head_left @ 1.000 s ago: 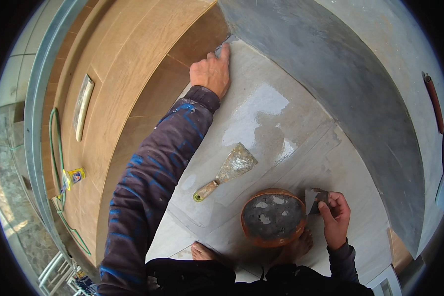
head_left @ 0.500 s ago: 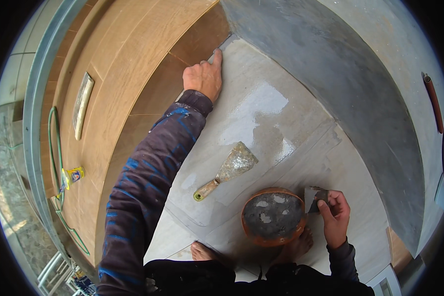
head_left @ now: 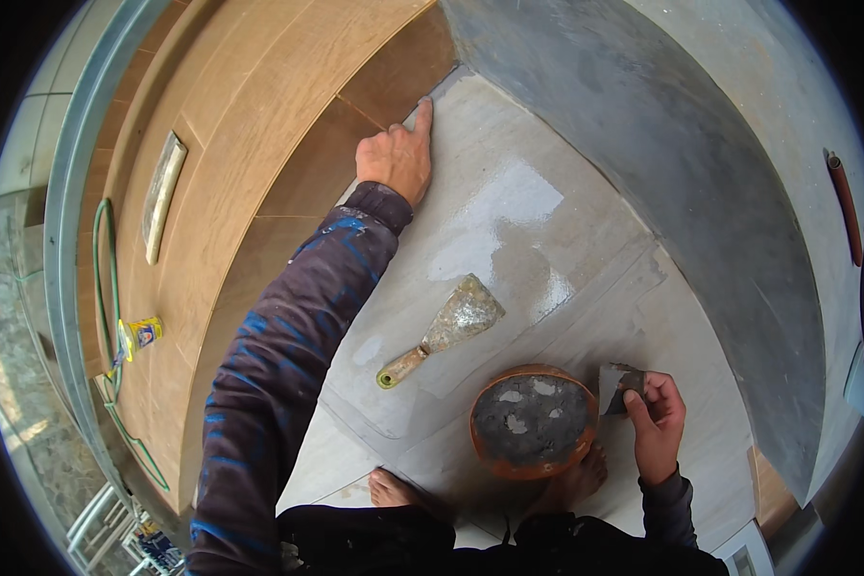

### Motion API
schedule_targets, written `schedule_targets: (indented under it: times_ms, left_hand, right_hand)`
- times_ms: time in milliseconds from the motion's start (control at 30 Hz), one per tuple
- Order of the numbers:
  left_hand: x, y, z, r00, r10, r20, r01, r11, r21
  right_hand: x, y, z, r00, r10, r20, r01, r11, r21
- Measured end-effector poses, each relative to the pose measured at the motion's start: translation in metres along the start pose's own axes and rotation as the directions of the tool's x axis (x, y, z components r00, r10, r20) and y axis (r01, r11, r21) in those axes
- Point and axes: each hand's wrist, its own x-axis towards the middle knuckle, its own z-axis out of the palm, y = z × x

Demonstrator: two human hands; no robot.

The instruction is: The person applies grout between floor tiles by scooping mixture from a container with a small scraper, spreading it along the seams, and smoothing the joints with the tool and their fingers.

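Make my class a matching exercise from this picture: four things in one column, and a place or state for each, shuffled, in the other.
Things
1. Left hand
2. Right hand
3. Scraper
4. Bowl

Places and states
A. Lies unheld on the pale floor
B. Contains dark grey paste
C. Grips a flat grey piece between thumb and fingers
D. Has its index finger stretched out at the floor's edge, by the brown tiles

Right pairs: 1-D, 2-C, 3-A, 4-B
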Motion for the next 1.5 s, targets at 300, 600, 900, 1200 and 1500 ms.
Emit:
schedule_targets:
  times_ms: [300,600,900,1200,1500]
  left_hand:
    - [0.004,-0.010,-0.011,0.976,-0.003,0.218,0.001,1.000,0.009]
    - [0.019,0.014,-0.015,0.999,0.041,0.023,-0.039,0.998,-0.058]
    - [0.048,0.026,-0.004,1.000,0.005,0.009,-0.005,1.000,0.027]
    - [0.019,0.004,0.005,0.995,0.020,0.093,-0.030,0.994,0.102]
    - [0.006,0.015,-0.001,1.000,-0.014,0.018,0.016,0.996,-0.087]
  right_hand:
    - [0.002,-0.001,0.002,1.000,0.014,-0.003,-0.014,0.999,0.041]
    - [0.009,-0.001,-0.005,1.000,0.018,-0.009,-0.018,1.000,0.007]
    - [0.015,0.001,0.000,1.000,0.025,-0.009,-0.025,0.999,0.028]
    - [0.026,0.004,-0.009,0.999,0.039,-0.006,-0.038,0.998,0.040]
    - [0.021,0.004,-0.007,1.000,0.029,-0.004,-0.029,0.999,0.030]
